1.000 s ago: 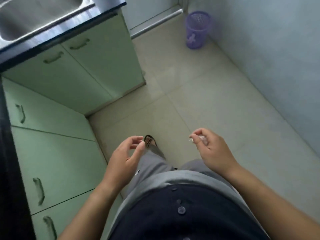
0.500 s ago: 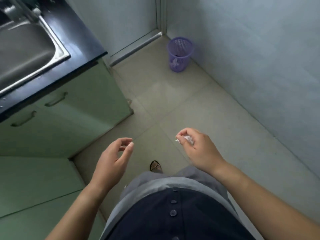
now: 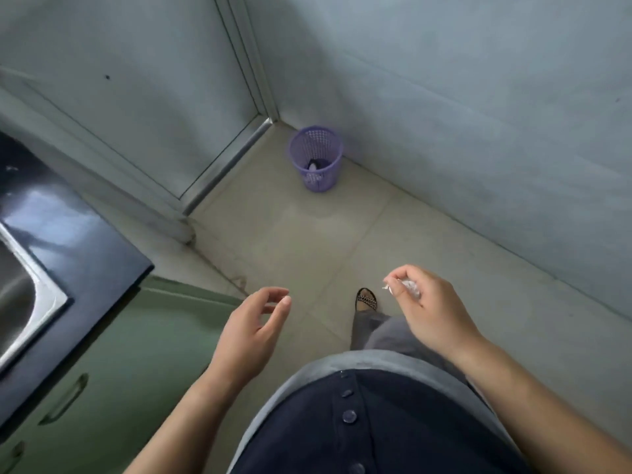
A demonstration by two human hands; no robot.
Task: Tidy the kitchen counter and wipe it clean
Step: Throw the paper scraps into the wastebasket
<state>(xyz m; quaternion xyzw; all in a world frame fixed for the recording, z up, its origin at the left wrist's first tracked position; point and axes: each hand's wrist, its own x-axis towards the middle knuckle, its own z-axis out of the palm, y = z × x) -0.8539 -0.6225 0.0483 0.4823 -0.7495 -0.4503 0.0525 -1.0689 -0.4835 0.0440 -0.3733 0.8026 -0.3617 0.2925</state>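
Observation:
My right hand (image 3: 427, 313) is shut on a small crumpled clear plastic wrapper (image 3: 405, 288), pinched at the fingertips above the tiled floor. To its left my left hand (image 3: 253, 328) is held out with curled, parted fingers and nothing in it. A purple mesh waste bin (image 3: 316, 159) stands on the floor in the far corner, well ahead of both hands, with some rubbish inside. The dark kitchen counter (image 3: 78, 244) with its steel sink (image 3: 20, 295) lies at the left edge.
Green cabinet doors (image 3: 136, 354) run under the counter at the left. A metal door frame (image 3: 222, 165) meets the grey wall (image 3: 478, 131) behind the bin. Beige floor tiles (image 3: 307, 241) stretch between me and the bin. My sandalled foot (image 3: 366, 299) is stepping forward.
The view has swung away from the cabinets toward the corner; the purple bin now sits nearer and more central. My right hand keeps hold of the wrapper and my foot has stepped forward.

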